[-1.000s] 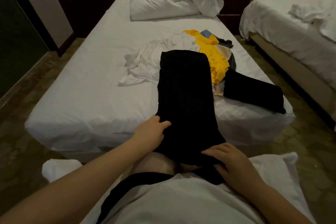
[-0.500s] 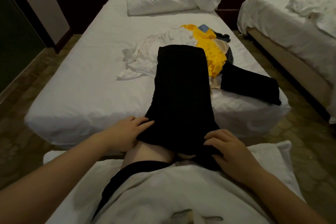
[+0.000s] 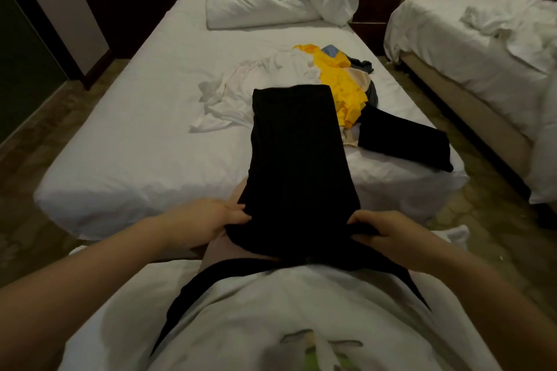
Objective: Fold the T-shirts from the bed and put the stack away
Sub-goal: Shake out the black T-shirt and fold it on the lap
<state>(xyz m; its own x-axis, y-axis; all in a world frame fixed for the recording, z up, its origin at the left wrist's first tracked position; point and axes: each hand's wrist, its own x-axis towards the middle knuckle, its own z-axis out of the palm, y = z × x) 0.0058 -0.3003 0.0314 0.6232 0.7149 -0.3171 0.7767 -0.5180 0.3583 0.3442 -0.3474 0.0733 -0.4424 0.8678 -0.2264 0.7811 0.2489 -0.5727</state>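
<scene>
Both hands have closed on the near corners of the black T-shirt (image 3: 298, 159): left hand (image 3: 211, 220) and right hand (image 3: 391, 233) each pinch its hem above a thigh (image 3: 221, 250). Beyond, a white shirt (image 3: 256, 93), yellow garment (image 3: 343, 90) and folded black piece (image 3: 404, 141) crowd the bed (image 3: 135, 144). Ribbed and folded narrow, its long axis runs straight away onto that bed.

The black T-shirt (image 3: 297, 159) is matt ribbed knit cloth; the yellow garment (image 3: 343, 90) looks smoother, the bed (image 3: 144, 141) sheet plain matt cotton.
</scene>
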